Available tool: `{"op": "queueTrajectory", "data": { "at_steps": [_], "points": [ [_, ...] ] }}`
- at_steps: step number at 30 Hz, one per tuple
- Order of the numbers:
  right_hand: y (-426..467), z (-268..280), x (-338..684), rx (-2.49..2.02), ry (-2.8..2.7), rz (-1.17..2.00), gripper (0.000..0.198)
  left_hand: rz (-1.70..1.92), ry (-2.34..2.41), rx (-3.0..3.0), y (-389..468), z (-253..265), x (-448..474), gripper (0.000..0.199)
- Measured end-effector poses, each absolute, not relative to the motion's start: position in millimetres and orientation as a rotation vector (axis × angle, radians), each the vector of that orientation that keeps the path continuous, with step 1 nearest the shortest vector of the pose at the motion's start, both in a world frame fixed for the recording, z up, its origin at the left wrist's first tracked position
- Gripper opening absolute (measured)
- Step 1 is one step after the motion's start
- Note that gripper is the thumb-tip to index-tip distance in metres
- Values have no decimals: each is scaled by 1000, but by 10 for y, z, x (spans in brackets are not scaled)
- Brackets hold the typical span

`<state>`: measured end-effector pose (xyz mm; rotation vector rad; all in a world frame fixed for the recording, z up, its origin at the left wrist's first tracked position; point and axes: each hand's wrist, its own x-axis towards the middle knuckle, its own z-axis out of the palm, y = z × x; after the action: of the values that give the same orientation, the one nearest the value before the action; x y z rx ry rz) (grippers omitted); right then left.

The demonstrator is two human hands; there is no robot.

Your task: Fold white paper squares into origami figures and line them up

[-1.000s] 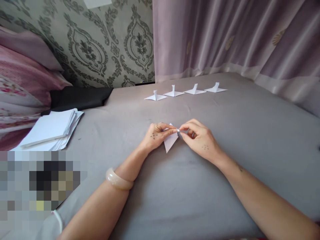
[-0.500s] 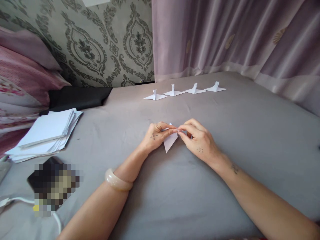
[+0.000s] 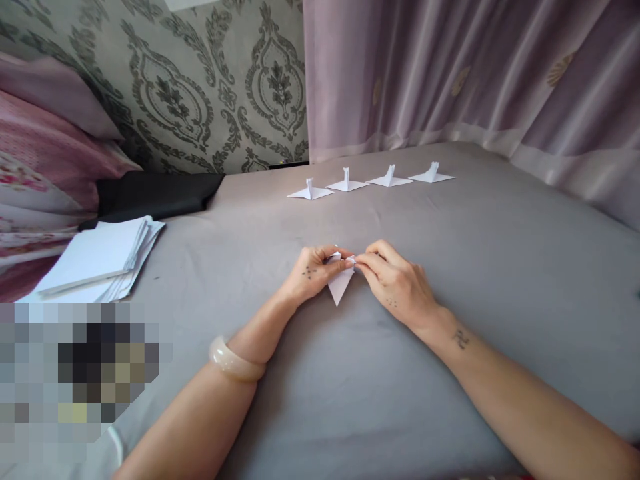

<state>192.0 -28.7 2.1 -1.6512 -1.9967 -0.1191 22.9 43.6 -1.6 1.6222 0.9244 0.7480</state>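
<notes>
Between my two hands is a small folded paper (image 3: 339,288), white, with one pointed end hanging down toward me. My left hand (image 3: 316,272) pinches it from the left, thumb in front and fingers behind. My right hand (image 3: 396,277) pinches a narrow upper tip of the same paper from the right. The fingertips of both hands nearly meet there and cover part of the folds. Farther back stands a row of several white folded paper figures (image 3: 310,191), each with a flat diamond base and an upright neck-like part.
A stack of white paper sheets (image 3: 95,257) lies on the left of the grey cloth surface (image 3: 425,413). Behind it is a black flat item (image 3: 160,195). A blurred-out patch covers the lower left, with a white cable (image 3: 116,445) beside it. Purple curtains (image 3: 400,73) hang at the back.
My right hand has turned slightly, its wrist shifting a little left. The folded paper has tilted, its lower point moving slightly right. More of its upper folds shows between my fingers.
</notes>
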Motion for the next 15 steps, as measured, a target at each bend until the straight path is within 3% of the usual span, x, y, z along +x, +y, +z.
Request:
{"op": "queueTrajectory", "data": {
  "at_steps": [6, 15],
  "points": [
    [-293, 17, 1890, -1658, -1987, -81, 24, 768, 941, 1643, 431, -20, 230, 28],
    [-214, 20, 1897, -1610, -1655, 504, 12, 823, 947, 1633, 428, -25, 236, 24]
  ]
}}
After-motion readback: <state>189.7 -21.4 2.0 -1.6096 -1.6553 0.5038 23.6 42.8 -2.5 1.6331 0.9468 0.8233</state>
